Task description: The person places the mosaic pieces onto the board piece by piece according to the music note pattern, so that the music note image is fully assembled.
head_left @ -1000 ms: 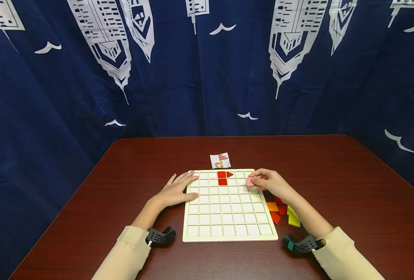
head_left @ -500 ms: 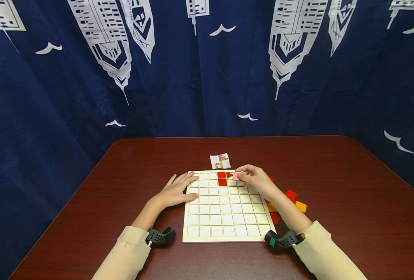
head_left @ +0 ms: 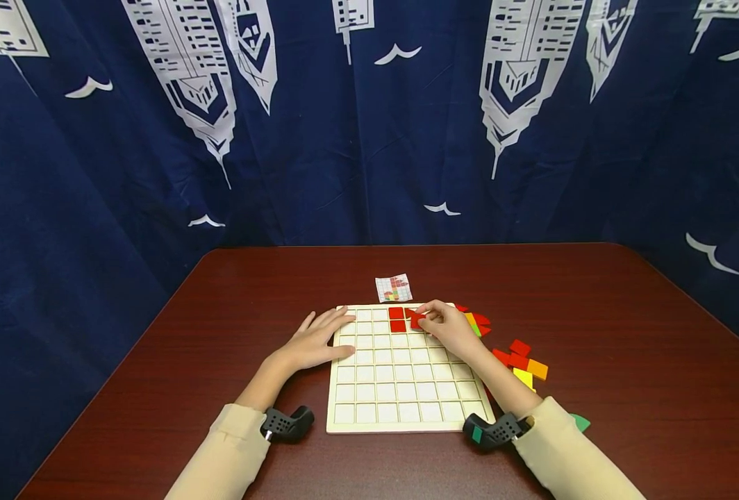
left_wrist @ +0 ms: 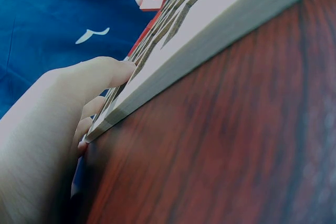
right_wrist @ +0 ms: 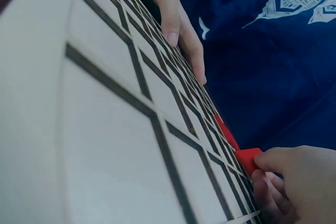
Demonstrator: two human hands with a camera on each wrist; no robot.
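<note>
A cream grid board (head_left: 397, 392) lies on the table. My left hand (head_left: 312, 344) rests over its left edge, fingers spread and fairly straight, with the thumb on the board's face. My right hand (head_left: 449, 330) pinches a red tile (right_wrist: 247, 157) between thumb and fingers, low over the upper part of the grid. Two red square tiles (head_left: 396, 319) sit in cells one above the other, and a red triangular tile (head_left: 409, 312) is beside the upper one, partly covered. Whether the held tile touches the board is unclear in the right wrist view.
Behind the board lies a small card (head_left: 393, 287) printed with a coloured grid pattern. Loose red, orange and yellow tiles (head_left: 519, 362) are scattered right of the board, partly under the right arm. A green piece (head_left: 580, 421) shows by the right sleeve. A dark blue curtain (head_left: 369, 160) hangs behind.
My right hand has moved left across the board's top rows, carrying the tile to beside the placed red tiles. The tile, pale pink before, now looks red. My left hand has stayed put.
</note>
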